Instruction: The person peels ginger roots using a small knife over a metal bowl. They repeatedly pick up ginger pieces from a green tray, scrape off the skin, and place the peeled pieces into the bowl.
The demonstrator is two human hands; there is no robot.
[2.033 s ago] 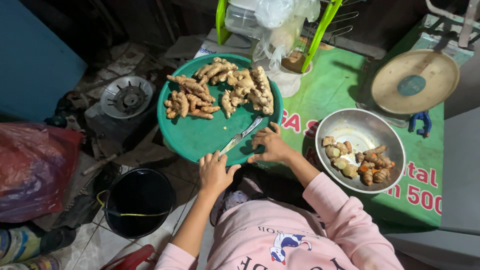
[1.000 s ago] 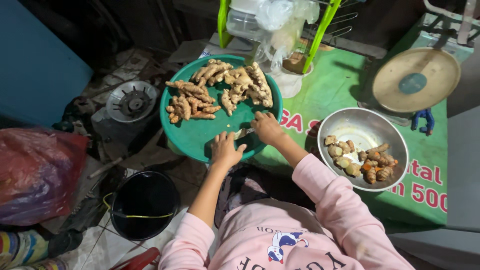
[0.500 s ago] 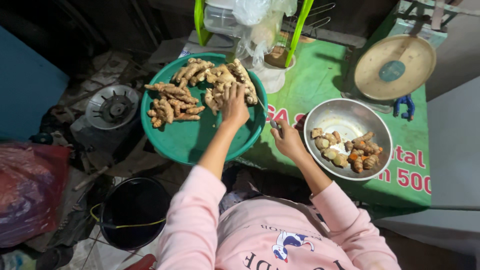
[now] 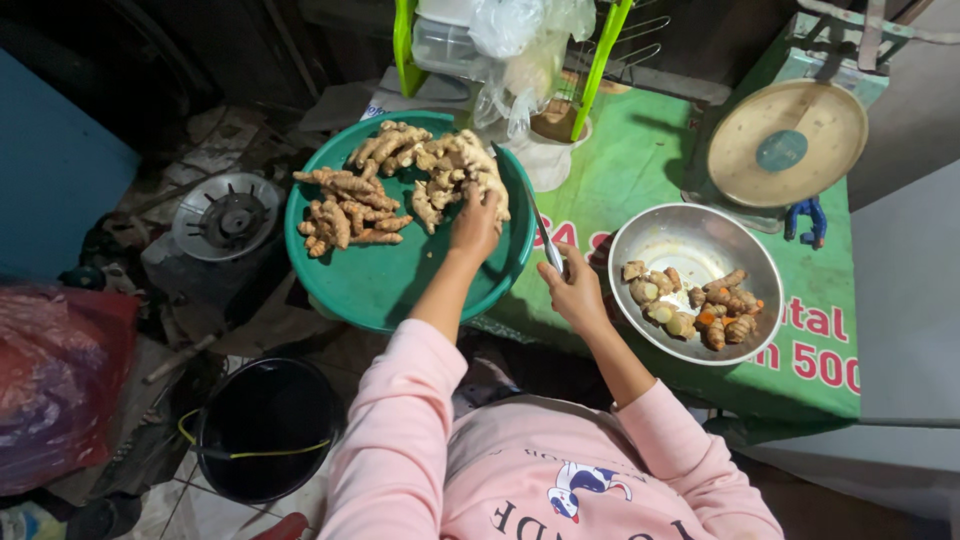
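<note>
A: Why is the left hand (image 4: 474,222) out over the tray (image 4: 400,285)?

B: It reaches onto the ginger (image 4: 455,170) heaped at the tray's far side. The fingers (image 4: 490,196) are curled down on a root at the pile's near edge; whether they grip it or only touch it I cannot tell.

A: And the right hand (image 4: 578,292)?

B: Its fingers are clamped round the handle of a knife (image 4: 540,225), blade pointing away from the body, held between tray and bowl (image 4: 660,232), probably to keep it off the reaching arm.

A: Why the bowl on the right?

B: It sits on the green desk (image 4: 640,160) just beside the knife hand, holding cut pieces (image 4: 695,300), apart from the whole roots.
</note>
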